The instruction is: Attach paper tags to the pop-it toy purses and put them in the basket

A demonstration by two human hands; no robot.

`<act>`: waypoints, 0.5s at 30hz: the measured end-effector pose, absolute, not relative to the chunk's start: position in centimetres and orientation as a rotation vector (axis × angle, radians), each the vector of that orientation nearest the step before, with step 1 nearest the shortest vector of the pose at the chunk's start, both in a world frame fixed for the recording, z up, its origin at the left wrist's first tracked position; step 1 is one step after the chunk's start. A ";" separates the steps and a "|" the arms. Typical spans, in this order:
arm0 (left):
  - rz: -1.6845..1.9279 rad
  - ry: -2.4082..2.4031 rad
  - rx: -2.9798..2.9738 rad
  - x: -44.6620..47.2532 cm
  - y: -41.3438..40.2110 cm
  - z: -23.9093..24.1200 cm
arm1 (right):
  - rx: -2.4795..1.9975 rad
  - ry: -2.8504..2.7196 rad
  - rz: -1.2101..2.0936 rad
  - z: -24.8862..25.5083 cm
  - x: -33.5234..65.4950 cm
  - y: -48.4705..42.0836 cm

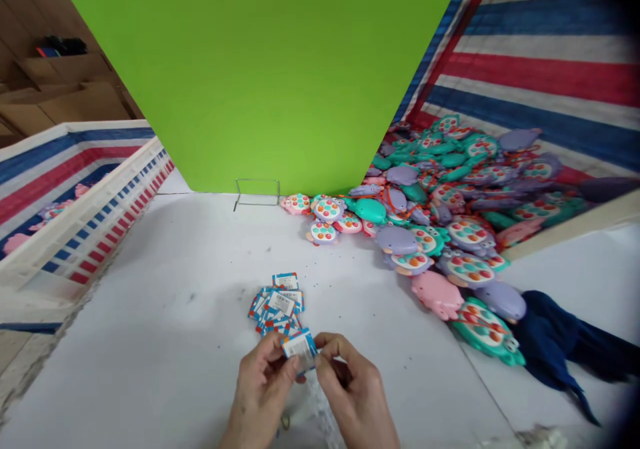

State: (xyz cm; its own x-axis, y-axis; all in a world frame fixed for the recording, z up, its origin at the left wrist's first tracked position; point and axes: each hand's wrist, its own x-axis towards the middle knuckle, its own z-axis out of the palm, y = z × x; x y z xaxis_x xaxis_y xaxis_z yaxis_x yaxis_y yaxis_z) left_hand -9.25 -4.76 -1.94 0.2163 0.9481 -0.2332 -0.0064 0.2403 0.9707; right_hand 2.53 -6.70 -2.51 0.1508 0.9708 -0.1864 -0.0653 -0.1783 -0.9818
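Note:
Low in the middle of the view, my left hand [261,389] and my right hand [353,389] meet over the white table [165,316]. Both pinch one small blue-and-white label card [299,347] with a barcode, held between thumbs and fingers. Something clear, maybe a plastic bag [320,402], hangs beneath the hands; I cannot make it out well. Just beyond the hands lies a loose pile of the same label cards [279,302].
A large heap of small plastic toys [440,222] in purple, teal and pink spills from a striped bag [540,56] at the right. A dark blue cloth [560,342] lies at the right. A green board [260,69] stands behind. A striped bag with toys [65,202] sits left.

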 end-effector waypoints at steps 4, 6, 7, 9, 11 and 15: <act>0.841 1.170 1.177 -9.3 -5.3 -2.3 | -1.384 -0.935 1.281 -2.2 2.6 -6.5; 0.798 1.202 1.291 -9.6 -5.6 -2.6 | -1.388 -0.946 1.267 -2.1 2.8 -6.5; 0.774 1.194 1.343 -9.9 -5.7 -2.7 | -1.390 -0.953 1.260 -2.1 3.0 -6.6; 0.724 1.120 1.374 -10.5 -5.6 -2.7 | -1.400 -0.971 1.254 -2.2 3.4 -6.8; 0.688 1.063 1.289 -10.9 -5.2 -2.5 | -1.394 -0.982 1.280 -2.3 3.8 -7.1; 0.624 1.070 1.154 -10.2 -4.4 -1.8 | -1.311 -1.041 1.277 -2.8 4.4 -7.8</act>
